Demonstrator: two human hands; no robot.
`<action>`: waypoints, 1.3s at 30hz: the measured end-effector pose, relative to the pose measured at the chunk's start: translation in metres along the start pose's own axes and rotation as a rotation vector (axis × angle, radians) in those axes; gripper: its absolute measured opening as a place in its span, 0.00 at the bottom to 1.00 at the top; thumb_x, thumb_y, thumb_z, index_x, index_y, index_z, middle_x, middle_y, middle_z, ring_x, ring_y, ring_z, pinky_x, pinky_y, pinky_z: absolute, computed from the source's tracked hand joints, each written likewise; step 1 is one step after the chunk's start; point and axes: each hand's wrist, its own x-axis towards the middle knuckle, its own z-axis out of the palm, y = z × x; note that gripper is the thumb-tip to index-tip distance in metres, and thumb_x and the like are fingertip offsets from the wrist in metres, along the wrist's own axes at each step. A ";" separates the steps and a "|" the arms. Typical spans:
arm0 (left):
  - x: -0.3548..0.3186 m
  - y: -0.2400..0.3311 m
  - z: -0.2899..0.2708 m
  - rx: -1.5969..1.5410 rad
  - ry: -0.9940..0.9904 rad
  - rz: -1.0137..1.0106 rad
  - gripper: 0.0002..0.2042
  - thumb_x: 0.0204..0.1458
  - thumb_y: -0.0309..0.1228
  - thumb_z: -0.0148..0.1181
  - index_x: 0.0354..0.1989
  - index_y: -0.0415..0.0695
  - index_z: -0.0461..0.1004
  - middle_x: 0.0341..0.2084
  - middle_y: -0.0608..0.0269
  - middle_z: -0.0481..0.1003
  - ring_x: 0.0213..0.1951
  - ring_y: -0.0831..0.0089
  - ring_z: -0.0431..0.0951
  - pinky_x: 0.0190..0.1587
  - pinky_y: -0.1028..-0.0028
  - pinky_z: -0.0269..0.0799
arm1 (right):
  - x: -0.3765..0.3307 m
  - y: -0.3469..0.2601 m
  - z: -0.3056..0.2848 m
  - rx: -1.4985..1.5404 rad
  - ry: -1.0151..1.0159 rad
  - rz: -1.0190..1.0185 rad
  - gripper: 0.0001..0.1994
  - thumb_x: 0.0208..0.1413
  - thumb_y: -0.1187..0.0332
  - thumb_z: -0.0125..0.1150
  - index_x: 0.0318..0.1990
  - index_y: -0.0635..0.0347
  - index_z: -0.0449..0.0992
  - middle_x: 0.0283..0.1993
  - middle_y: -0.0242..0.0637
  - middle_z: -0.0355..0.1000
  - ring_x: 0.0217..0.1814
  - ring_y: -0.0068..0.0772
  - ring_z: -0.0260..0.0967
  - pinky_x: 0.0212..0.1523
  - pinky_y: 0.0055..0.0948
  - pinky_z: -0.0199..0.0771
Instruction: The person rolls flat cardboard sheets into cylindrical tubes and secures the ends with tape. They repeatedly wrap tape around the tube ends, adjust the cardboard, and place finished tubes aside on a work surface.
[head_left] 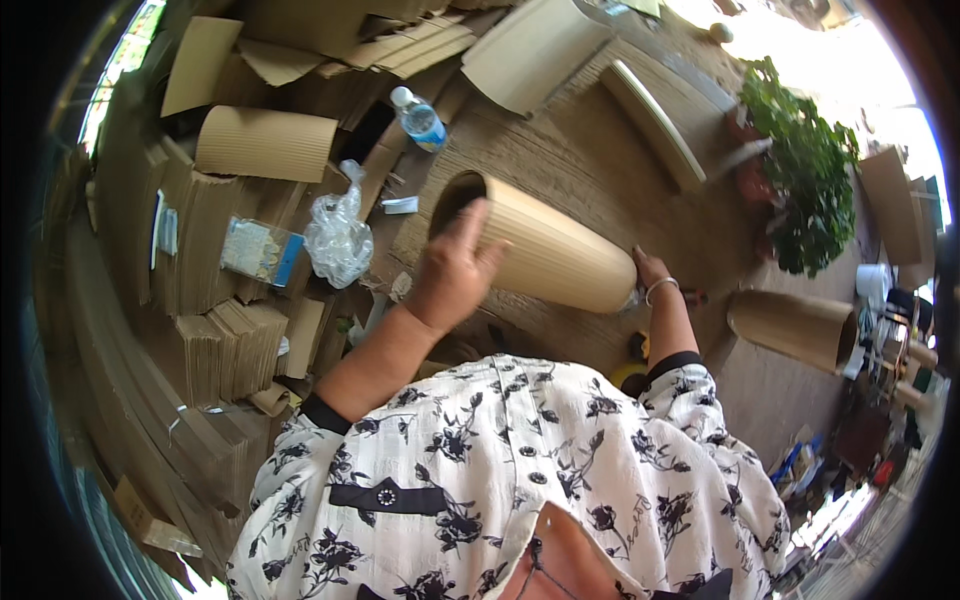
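Note:
A wide roll of tan ribbed cardboard [565, 245] lies slantwise in front of me, its open end to the left. My left hand [455, 272] is at that end, fingers over the rim and thumb against the outer wall; the fingertips are slightly blurred. At the roll's right end, my right hand [652, 270], with a bangle on the wrist, grips the edge; most of its fingers are hidden behind the cardboard.
Flat cardboard stacks [235, 345] fill the left side, near a clear plastic bag [340, 235] and a water bottle [418, 118]. Another cardboard roll [790, 328] lies on the right, below a leafy potted plant [805, 170]. Curved sheets [540, 50] lie at the back.

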 end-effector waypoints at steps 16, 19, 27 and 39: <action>-0.078 -0.220 0.051 0.256 0.212 -0.792 0.28 0.64 0.59 0.54 0.40 0.40 0.78 0.28 0.47 0.81 0.35 0.53 0.82 0.39 0.57 0.74 | -0.099 -0.096 0.053 0.148 0.546 -0.036 0.20 0.66 0.52 0.52 0.60 0.46 0.78 0.54 0.53 0.77 0.58 0.57 0.73 0.58 0.50 0.73; -0.077 -0.226 0.056 0.211 0.284 -0.827 0.30 0.64 0.60 0.53 0.40 0.39 0.80 0.28 0.45 0.81 0.34 0.49 0.81 0.39 0.57 0.74 | -0.102 -0.101 0.050 0.104 0.528 0.002 0.21 0.66 0.50 0.50 0.60 0.44 0.78 0.56 0.49 0.77 0.59 0.55 0.73 0.59 0.48 0.74; -0.073 -0.267 0.069 0.120 0.274 -0.929 0.29 0.61 0.57 0.59 0.43 0.37 0.83 0.32 0.42 0.83 0.37 0.51 0.84 0.41 0.58 0.76 | -0.089 -0.106 0.050 0.083 0.510 0.089 0.21 0.65 0.44 0.51 0.57 0.36 0.80 0.58 0.42 0.78 0.59 0.51 0.75 0.58 0.46 0.75; -0.033 -0.294 0.063 0.072 0.167 -1.011 0.28 0.58 0.56 0.62 0.49 0.40 0.84 0.42 0.51 0.84 0.42 0.57 0.83 0.48 0.63 0.75 | -0.086 -0.113 0.056 -0.219 0.694 -0.274 0.17 0.64 0.46 0.55 0.54 0.34 0.81 0.63 0.31 0.72 0.60 0.45 0.72 0.56 0.46 0.76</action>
